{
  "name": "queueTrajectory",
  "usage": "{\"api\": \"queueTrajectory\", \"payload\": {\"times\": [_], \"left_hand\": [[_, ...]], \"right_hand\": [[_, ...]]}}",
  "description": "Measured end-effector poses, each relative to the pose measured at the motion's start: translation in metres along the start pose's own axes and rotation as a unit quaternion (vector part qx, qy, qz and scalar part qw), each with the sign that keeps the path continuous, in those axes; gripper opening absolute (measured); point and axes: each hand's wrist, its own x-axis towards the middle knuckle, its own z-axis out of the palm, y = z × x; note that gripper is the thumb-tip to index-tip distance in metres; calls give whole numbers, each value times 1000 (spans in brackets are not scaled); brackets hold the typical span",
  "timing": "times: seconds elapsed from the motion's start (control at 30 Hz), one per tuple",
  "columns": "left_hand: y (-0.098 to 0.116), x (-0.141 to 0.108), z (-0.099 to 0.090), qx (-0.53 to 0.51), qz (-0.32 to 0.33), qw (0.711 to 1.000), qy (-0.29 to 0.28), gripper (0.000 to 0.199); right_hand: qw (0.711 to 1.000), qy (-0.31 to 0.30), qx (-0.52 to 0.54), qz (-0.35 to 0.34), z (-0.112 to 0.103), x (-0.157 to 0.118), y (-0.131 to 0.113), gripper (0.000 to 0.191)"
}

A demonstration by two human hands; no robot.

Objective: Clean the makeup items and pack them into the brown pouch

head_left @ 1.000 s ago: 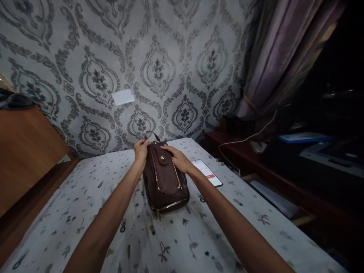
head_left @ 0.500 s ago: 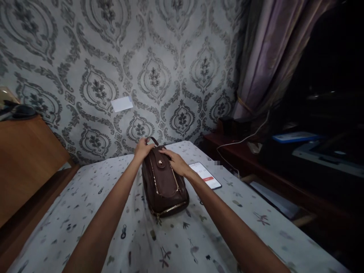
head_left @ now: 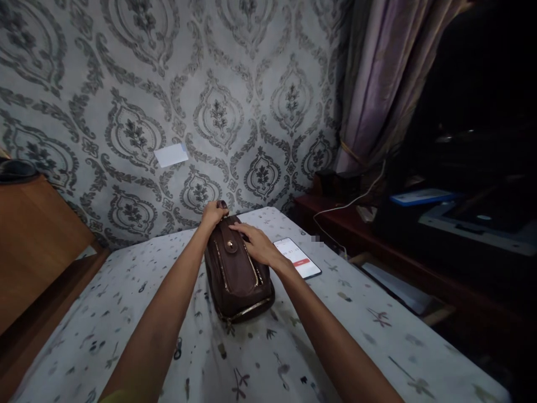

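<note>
A dark brown leather bag (head_left: 241, 268) with gold zips and a round gold clasp lies on a patterned bedsheet (head_left: 201, 364). At its far end my left hand (head_left: 213, 214) is closed around the base of the short carrying handle (head_left: 222, 205). My right hand (head_left: 257, 244) rests over the bag's right side, its fingers stretched across the upper part near the clasp flap. The undersides of the fingers on both hands are hidden. Just right of that hand lies a phone (head_left: 309, 265) with a lit white screen and a red bar.
Patterned wallpaper with a white paper (head_left: 171, 155) on it rises behind the bed. A wooden board (head_left: 37, 240) stands at the left. On the right are a dark red ledge (head_left: 308, 205), a white cable (head_left: 356, 206), a purple curtain (head_left: 373, 73) and a blue-edged flat object (head_left: 422, 196).
The handle, arched to the right before, now looks gathered upright by my left hand. My right hand stays on the bag. The whole view has shifted slightly, with things now farther left.
</note>
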Motion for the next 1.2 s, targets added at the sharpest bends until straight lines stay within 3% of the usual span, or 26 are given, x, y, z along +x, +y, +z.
{"api": "queueTrajectory", "payload": {"times": [0.33, 0.53, 0.87, 1.2], "left_hand": [[12, -21, -5, -58, 45, 997, -13, 17], [16, -31, -9, -68, 58, 995, -38, 19], [17, -34, -8, -83, 59, 994, -37, 18], [21, -33, -11, -63, 50, 996, -42, 17]], "right_hand": [[999, 10, 4, 46, 4, 5, -6, 47], [999, 9, 33, 32, 1, 4, -5, 47], [983, -17, 181, 39, 2, -4, 7, 75], [986, 25, 149, 70, 5, 5, 4, 72]]}}
